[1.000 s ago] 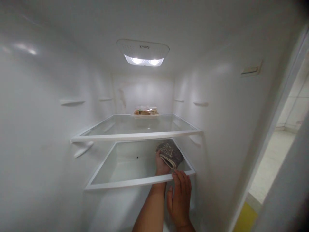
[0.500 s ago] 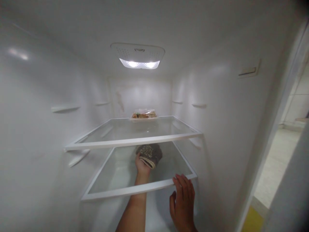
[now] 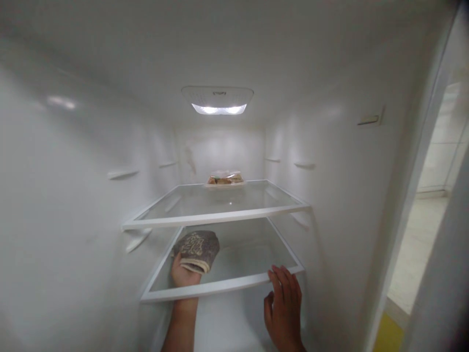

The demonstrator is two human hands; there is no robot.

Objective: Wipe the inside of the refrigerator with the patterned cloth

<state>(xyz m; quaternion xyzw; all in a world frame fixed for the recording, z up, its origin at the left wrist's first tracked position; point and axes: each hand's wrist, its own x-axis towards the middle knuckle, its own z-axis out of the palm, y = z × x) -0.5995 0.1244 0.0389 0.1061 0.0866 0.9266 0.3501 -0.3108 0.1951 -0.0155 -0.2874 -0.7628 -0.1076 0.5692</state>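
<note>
My left hand [image 3: 185, 276] is shut on a folded grey-brown cloth [image 3: 198, 249] with a pale pattern and cream edge. Both show through the lower glass shelf [image 3: 238, 283], near its left side. The shelf's white front trim crosses in front of my forearm, so the hand is beneath the glass. Whether the cloth touches the underside, I cannot tell. At the right end of that trim, my right hand [image 3: 284, 303] has its fingers hooked over the edge, with the thumb lower down.
Above, another glass shelf [image 3: 220, 216] carries a clear-wrapped food tray [image 3: 225, 179] at the back. A lit lamp [image 3: 219, 108] is set in the fridge ceiling. Support ledges [image 3: 122, 174] project from the side walls. Past the right edge, pale floor [image 3: 414, 244] shows.
My left hand has moved left and toward me with the cloth, from the shelf's middle to its left side. My right hand stays at the trim; the view has shifted slightly.
</note>
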